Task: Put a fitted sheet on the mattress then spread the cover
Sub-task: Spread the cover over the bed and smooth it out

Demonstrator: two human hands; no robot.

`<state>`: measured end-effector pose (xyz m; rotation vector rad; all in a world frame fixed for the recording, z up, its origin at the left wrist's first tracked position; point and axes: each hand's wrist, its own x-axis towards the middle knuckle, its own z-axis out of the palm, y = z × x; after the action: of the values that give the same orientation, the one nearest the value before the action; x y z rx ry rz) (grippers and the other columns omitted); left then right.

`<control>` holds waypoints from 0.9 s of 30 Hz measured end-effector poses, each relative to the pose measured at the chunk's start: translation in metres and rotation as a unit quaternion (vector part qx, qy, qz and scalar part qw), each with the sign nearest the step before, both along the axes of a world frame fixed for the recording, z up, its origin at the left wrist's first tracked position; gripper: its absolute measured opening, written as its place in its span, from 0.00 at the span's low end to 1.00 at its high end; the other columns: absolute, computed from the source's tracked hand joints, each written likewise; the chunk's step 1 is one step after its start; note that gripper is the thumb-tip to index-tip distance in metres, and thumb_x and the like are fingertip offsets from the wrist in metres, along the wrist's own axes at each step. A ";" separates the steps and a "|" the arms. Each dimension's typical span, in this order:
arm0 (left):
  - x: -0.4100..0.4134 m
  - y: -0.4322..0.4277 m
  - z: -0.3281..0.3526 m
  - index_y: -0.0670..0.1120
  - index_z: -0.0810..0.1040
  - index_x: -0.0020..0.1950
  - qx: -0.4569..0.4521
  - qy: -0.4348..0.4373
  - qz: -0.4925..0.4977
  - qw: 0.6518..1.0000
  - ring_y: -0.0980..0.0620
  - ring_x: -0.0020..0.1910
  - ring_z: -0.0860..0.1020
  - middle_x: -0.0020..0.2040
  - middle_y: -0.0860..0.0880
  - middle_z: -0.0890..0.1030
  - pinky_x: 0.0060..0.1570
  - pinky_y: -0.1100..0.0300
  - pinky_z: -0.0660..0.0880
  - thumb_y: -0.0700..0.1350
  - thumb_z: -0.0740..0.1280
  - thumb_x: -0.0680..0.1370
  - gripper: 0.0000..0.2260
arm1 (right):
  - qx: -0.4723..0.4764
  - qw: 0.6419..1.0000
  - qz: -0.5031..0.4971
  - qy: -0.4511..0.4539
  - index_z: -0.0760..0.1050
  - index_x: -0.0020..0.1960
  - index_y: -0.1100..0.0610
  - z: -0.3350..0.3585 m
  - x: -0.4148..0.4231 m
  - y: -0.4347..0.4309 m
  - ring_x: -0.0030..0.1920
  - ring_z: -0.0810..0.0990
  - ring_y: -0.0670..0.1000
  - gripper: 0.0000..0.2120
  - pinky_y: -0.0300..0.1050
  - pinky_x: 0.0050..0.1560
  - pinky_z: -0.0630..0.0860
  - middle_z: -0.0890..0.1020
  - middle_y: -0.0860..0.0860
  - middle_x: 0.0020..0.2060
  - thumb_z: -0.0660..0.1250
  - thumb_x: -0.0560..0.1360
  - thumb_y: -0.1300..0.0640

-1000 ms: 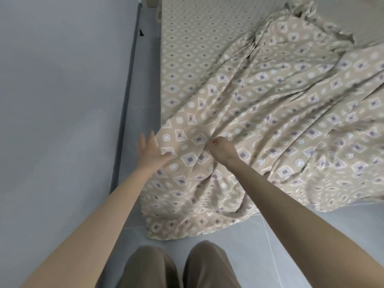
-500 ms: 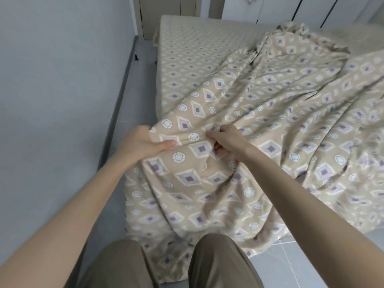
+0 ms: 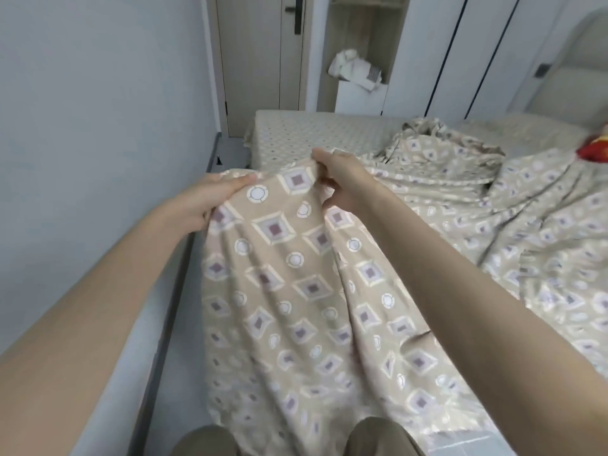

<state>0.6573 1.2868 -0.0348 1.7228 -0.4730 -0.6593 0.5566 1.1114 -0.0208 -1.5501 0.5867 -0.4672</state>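
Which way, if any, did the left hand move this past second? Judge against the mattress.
Yes. The left hand rose from the mattress corner, lifting the cover edge.

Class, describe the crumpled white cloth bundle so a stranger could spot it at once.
Past the bed, find the wooden alcove right of the grey door. There a crumpled white cloth bundle sits on a white box, the only white fabric; the bedding is patterned beige.

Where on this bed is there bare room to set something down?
Free: smooth fitted sheet at the far left corner, bordered by the rumpled cover. Crowded: the right side under folds, and the near edge held by left hand and right hand.
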 end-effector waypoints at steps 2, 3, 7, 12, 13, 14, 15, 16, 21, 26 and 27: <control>0.010 0.006 0.016 0.47 0.80 0.51 -0.017 0.020 -0.027 0.999 0.55 0.34 0.83 0.39 0.50 0.85 0.31 0.63 0.80 0.52 0.71 0.73 0.12 | 0.007 0.999 -0.005 -0.036 0.65 0.40 0.54 0.014 0.013 0.007 0.30 0.69 0.49 0.11 0.48 0.37 0.69 0.69 0.50 0.29 0.63 0.79 0.55; 0.017 0.010 0.021 0.47 0.80 0.54 -0.011 0.014 -0.053 0.998 0.53 0.39 0.84 0.44 0.49 0.85 0.34 0.61 0.80 0.50 0.73 0.71 0.14 | 0.003 0.999 -0.011 -0.047 0.65 0.40 0.54 0.018 0.020 0.011 0.29 0.68 0.49 0.11 0.49 0.38 0.68 0.69 0.50 0.29 0.63 0.78 0.55; 0.045 0.026 -0.003 0.43 0.81 0.51 0.068 -0.113 0.001 0.991 0.53 0.39 0.82 0.52 0.44 0.83 0.36 0.65 0.79 0.37 0.78 0.65 0.16 | -0.044 0.998 -0.004 -0.032 0.63 0.38 0.55 -0.009 0.042 0.022 0.28 0.67 0.50 0.14 0.43 0.32 0.63 0.69 0.50 0.28 0.64 0.78 0.54; 0.064 0.023 -0.061 0.44 0.79 0.51 0.221 -0.318 0.120 0.914 0.42 0.52 0.79 0.52 0.42 0.81 0.44 0.58 0.70 0.45 0.75 0.68 0.14 | -0.090 0.996 0.007 0.011 0.67 0.35 0.56 -0.063 0.051 0.033 0.28 0.72 0.44 0.15 0.34 0.28 0.69 0.73 0.45 0.26 0.62 0.80 0.56; 0.064 0.023 -0.070 0.44 0.77 0.52 0.243 -0.341 0.132 0.899 0.40 0.53 0.78 0.53 0.42 0.81 0.45 0.57 0.70 0.46 0.74 0.70 0.14 | -0.104 0.994 0.020 0.035 0.70 0.37 0.57 -0.071 0.048 0.033 0.31 0.72 0.43 0.12 0.32 0.29 0.70 0.74 0.46 0.30 0.61 0.80 0.59; 0.064 0.024 -0.082 0.43 0.76 0.53 0.252 -0.349 0.139 0.892 0.39 0.53 0.77 0.53 0.42 0.80 0.45 0.56 0.70 0.47 0.73 0.71 0.15 | -0.106 0.992 0.042 0.055 0.73 0.42 0.58 -0.080 0.046 0.030 0.34 0.73 0.43 0.09 0.31 0.30 0.71 0.76 0.47 0.35 0.60 0.80 0.61; 0.064 0.025 -0.093 0.43 0.75 0.54 0.257 -0.353 0.146 0.888 0.39 0.53 0.77 0.53 0.41 0.79 0.45 0.55 0.69 0.47 0.73 0.72 0.15 | -0.105 0.990 0.067 0.066 0.76 0.50 0.61 -0.087 0.041 0.026 0.38 0.75 0.44 0.07 0.29 0.32 0.72 0.78 0.49 0.41 0.59 0.80 0.64; 0.065 0.026 -0.107 0.42 0.74 0.55 0.263 -0.348 0.149 0.887 0.38 0.54 0.77 0.54 0.40 0.79 0.44 0.54 0.69 0.47 0.72 0.72 0.16 | -0.104 0.988 0.085 0.073 0.76 0.57 0.64 -0.094 0.035 0.021 0.41 0.78 0.47 0.10 0.29 0.36 0.74 0.79 0.52 0.46 0.58 0.79 0.67; 0.050 0.019 -0.148 0.43 0.62 0.72 0.277 -0.272 0.103 0.916 0.37 0.66 0.66 0.67 0.38 0.63 0.63 0.47 0.69 0.45 0.72 0.71 0.33 | -0.153 0.966 0.149 0.147 0.79 0.62 0.59 -0.119 0.005 -0.007 0.56 0.80 0.48 0.14 0.31 0.46 0.77 0.80 0.50 0.59 0.65 0.77 0.64; -0.004 -0.002 -0.143 0.48 0.63 0.73 0.225 -0.306 -0.034 0.924 0.41 0.69 0.61 0.68 0.42 0.61 0.67 0.54 0.60 0.53 0.70 0.73 0.31 | -0.220 0.944 0.123 0.211 0.79 0.61 0.58 -0.122 -0.010 -0.016 0.51 0.77 0.47 0.13 0.31 0.48 0.72 0.81 0.54 0.56 0.67 0.77 0.60; -0.012 -0.002 -0.143 0.49 0.63 0.72 0.225 -0.278 -0.083 0.930 0.43 0.70 0.61 0.68 0.43 0.61 0.68 0.54 0.61 0.56 0.72 0.72 0.33 | -0.235 0.940 0.118 0.218 0.79 0.61 0.58 -0.121 -0.012 -0.018 0.52 0.77 0.47 0.13 0.33 0.50 0.71 0.81 0.53 0.56 0.66 0.76 0.61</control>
<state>0.6450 1.2843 -0.1783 2.3375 -0.9229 -0.4029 0.5442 1.0934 -0.1420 -2.1804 0.6418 -0.0720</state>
